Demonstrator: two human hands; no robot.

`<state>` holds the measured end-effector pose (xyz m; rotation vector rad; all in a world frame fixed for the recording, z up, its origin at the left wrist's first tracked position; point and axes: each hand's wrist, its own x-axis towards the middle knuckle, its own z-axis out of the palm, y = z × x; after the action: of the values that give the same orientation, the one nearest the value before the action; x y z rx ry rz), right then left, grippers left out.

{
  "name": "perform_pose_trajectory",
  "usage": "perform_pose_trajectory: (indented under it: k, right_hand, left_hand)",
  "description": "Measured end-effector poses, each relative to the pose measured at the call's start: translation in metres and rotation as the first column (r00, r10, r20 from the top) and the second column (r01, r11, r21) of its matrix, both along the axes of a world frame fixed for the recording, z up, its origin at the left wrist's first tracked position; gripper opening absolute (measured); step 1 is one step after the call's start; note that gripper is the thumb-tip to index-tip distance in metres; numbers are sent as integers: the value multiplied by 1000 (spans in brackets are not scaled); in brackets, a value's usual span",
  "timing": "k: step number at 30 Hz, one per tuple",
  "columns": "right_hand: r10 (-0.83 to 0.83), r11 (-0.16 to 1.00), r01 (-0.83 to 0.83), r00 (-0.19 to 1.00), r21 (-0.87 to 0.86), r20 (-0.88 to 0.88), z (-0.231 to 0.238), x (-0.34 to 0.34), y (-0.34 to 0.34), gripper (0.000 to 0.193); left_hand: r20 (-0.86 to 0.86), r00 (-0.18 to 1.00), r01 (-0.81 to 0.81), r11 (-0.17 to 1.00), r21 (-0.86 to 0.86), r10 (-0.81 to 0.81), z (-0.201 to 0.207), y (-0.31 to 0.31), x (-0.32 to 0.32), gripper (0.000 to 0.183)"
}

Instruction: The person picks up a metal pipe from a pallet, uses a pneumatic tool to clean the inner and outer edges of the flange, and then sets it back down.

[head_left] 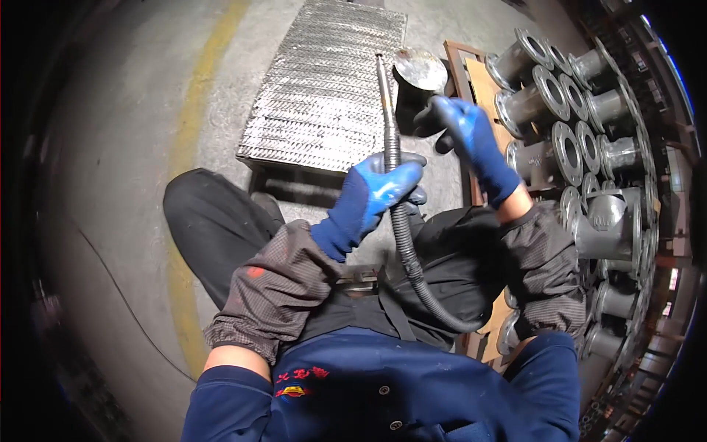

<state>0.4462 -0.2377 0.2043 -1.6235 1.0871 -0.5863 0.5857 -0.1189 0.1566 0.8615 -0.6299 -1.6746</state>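
A blue-and-dark work glove covers my left hand, which is closed around a ribbed flexible hose with a slim metal rod at its upper end. The rod points away from me over the right side of a metal-topped bench. From my grip the hose curves down across my right thigh. My right hand, gloved alike, is raised to the right of the rod, near a round metal disc. Its fingers are partly bent and apart, slightly blurred, with nothing visible in them.
In front of my knees stands the low bench with a shiny, ridged top. Several flanged grey metal pipe pieces are stacked at the right, beside a brown frame. A yellow line and a thin cable run along the floor at left.
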Motion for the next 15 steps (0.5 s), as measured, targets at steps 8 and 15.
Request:
perform_pose_trajectory:
  k: [8,15]
  right_hand:
    - [-46,991,39,998,-129,-49,-10,19,15,37]
    - [98,994,-81,956,-72,276,87,8,25,30]
  left_hand:
    - [793,609,189,970,-155,8,20,-8,1,26]
    - [-317,949,-169,829,-533,-10,36,-82,57,49]
